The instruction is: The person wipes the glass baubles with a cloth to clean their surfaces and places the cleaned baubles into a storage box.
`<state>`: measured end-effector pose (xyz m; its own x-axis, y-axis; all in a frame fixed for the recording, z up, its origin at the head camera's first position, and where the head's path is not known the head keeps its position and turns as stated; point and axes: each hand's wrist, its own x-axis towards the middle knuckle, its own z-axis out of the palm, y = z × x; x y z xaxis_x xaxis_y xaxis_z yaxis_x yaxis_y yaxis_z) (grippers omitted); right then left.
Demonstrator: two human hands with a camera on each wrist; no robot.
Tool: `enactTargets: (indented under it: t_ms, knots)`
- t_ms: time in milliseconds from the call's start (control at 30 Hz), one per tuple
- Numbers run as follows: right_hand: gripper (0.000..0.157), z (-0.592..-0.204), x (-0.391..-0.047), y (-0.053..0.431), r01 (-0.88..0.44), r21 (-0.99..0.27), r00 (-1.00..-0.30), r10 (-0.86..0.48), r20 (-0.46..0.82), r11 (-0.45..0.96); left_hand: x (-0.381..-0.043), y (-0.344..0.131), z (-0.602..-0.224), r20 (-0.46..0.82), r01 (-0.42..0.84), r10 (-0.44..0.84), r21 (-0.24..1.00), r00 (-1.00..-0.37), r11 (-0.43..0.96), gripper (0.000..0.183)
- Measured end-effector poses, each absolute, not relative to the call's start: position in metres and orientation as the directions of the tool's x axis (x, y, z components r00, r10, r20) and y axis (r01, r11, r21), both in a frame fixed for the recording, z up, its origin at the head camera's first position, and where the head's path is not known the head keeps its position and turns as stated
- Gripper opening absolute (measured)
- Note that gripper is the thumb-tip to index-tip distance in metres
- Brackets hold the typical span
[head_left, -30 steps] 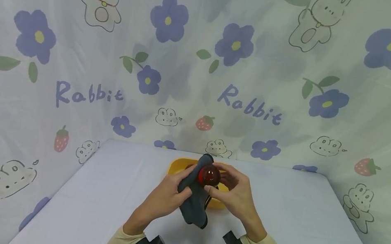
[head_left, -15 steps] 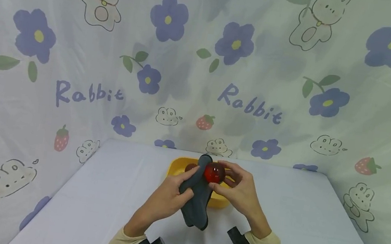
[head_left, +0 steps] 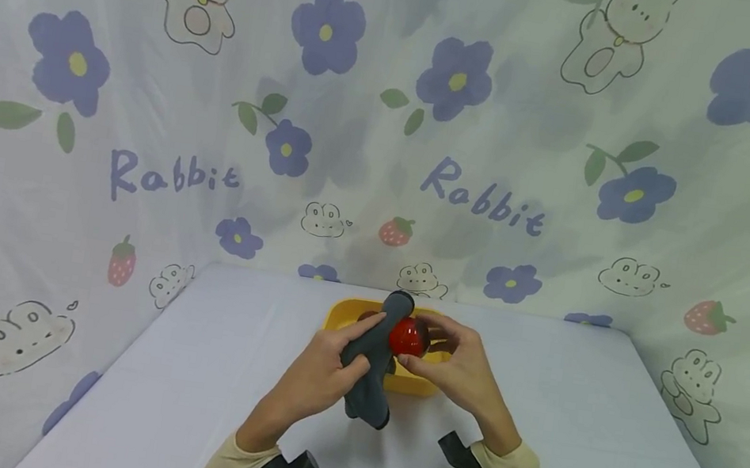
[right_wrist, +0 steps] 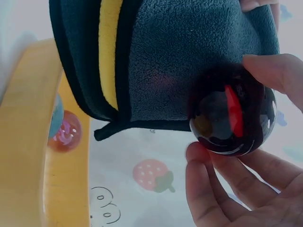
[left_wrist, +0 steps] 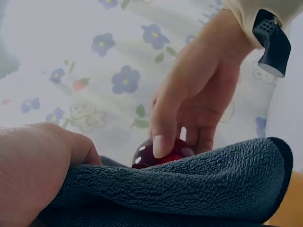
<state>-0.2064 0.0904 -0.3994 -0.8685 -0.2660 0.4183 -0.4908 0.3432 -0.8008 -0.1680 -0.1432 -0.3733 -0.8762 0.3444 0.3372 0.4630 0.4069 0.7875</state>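
My left hand (head_left: pixel 320 366) grips a grey-blue fleecy cleaning cloth (head_left: pixel 372 357) with black edging, bunched so that its lower end hangs down. In the right wrist view a yellow strip (right_wrist: pixel 110 52) shows along the cloth's side. A glossy, see-through dark red ball (head_left: pixel 407 338) is held between the thumb and fingers of my right hand (head_left: pixel 462 370). The ball lies against the cloth or very close to it; in the left wrist view the cloth (left_wrist: pixel 184 189) hides its lower part. Both hands are raised over the near side of a yellow basin (head_left: pixel 413 386).
Inside the basin (right_wrist: pixel 23 142) lie a reddish ball (right_wrist: pixel 67 135) and part of a bluish ball (right_wrist: pixel 57 116). The white table (head_left: pixel 240 375) spreads around it. A curtain (head_left: pixel 364 105) printed with rabbits and flowers stands behind and at both sides.
The ball has turned in my right fingers and shifted slightly right, then a little back down. The cloth's hanging end has swung a little left. My left hand keeps its grip on the cloth.
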Motion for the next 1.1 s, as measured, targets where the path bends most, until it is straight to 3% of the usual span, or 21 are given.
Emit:
enactTargets:
  t_ms: [633, 1100]
  knots:
    - [0.051, -0.4, -0.197, 0.078, -0.588, -0.776, -0.782, -0.407, 0.473, 0.229, -0.172, -0.148, -0.372, 0.375, 0.53, 0.385, 0.699, -0.843, 0.48, 0.06]
    - [0.051, -0.396, -0.192, 0.073, -0.61, -0.778, -0.773, -0.328, 0.542, 0.152, -0.173, -0.149, -0.369, 0.337, 0.511, 0.408, 0.724, -0.849, 0.465, 0.065]
